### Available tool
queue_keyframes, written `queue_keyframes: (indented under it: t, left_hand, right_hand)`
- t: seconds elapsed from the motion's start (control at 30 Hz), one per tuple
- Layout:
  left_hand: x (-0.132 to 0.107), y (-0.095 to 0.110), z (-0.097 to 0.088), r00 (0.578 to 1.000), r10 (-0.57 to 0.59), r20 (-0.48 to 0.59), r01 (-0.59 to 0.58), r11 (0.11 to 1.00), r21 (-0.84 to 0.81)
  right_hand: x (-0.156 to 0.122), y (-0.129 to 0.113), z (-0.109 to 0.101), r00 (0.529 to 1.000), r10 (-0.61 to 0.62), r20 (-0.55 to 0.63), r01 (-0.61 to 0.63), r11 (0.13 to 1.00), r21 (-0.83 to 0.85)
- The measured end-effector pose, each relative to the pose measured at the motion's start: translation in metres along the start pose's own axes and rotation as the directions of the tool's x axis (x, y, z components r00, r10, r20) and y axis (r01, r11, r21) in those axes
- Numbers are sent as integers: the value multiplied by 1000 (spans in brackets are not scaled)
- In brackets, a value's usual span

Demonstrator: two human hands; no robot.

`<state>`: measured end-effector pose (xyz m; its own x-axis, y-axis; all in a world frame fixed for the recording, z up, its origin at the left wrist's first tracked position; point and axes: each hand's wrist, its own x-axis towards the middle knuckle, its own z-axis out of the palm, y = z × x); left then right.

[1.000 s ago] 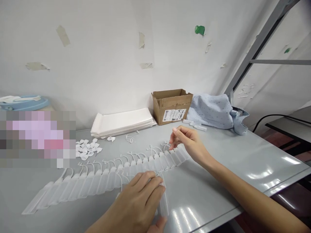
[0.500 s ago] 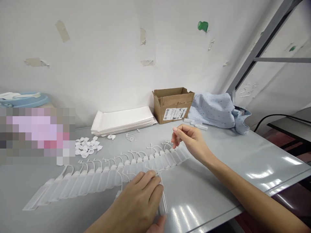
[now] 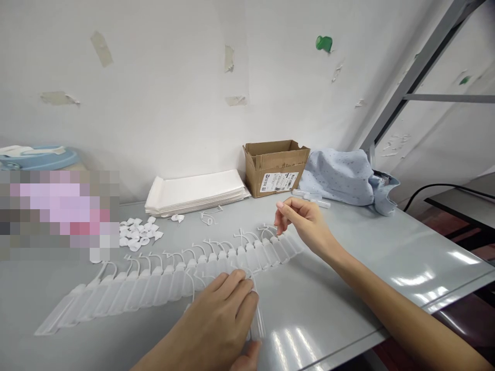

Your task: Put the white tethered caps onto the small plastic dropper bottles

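A long row of clear plastic tubes [image 3: 154,288] with tethered caps lies side by side across the grey table [image 3: 348,288]. My left hand [image 3: 220,324] rests palm down at the near middle of the row, fingers curled over a single tube [image 3: 258,322] beside it. My right hand [image 3: 303,221] hovers over the row's far right end, fingers bent together in a loose pinch just above the caps; what they hold, if anything, is too small to see.
A pile of loose white caps [image 3: 137,234] lies behind the row. A stack of white bags [image 3: 197,193], a small cardboard box [image 3: 275,167] and a light blue cloth [image 3: 344,178] stand along the wall. A few loose tubes [image 3: 313,198] lie near the box. The table edge runs near right.
My right hand has lifted slightly from the caps at the row's right end. My left hand has stayed put on the tube.
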<state>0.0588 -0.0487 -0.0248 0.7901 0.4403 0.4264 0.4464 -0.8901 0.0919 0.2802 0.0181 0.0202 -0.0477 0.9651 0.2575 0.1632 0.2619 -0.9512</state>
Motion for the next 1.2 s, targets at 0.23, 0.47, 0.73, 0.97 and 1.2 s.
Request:
queue_keyframes:
  t: [0.23, 0.47, 0.73, 0.97, 1.2]
  left_hand:
    - [-3, -1, 3, 1000, 2, -32, -2, 1000, 14]
    - [4, -7, -13, 978, -16, -208, 4, 998, -56]
    - [7, -57, -34, 866, -431, -254, 427, 901, -77]
    - [13, -102, -33, 880, -459, -124, 464, 886, 17]
    - [21, -128, -27, 883, -469, -14, 470, 882, 46]
  right_hand:
    - [1, 0, -2, 1000, -11, -11, 11, 1000, -12]
    - [14, 10, -18, 997, -52, -53, 37, 967, -253]
    - [45, 50, -72, 995, -30, -94, -66, 512, -856]
    - [51, 71, -82, 996, 40, -75, -85, 392, -916]
    - [55, 75, -87, 995, 7, -103, -99, 331, -938]
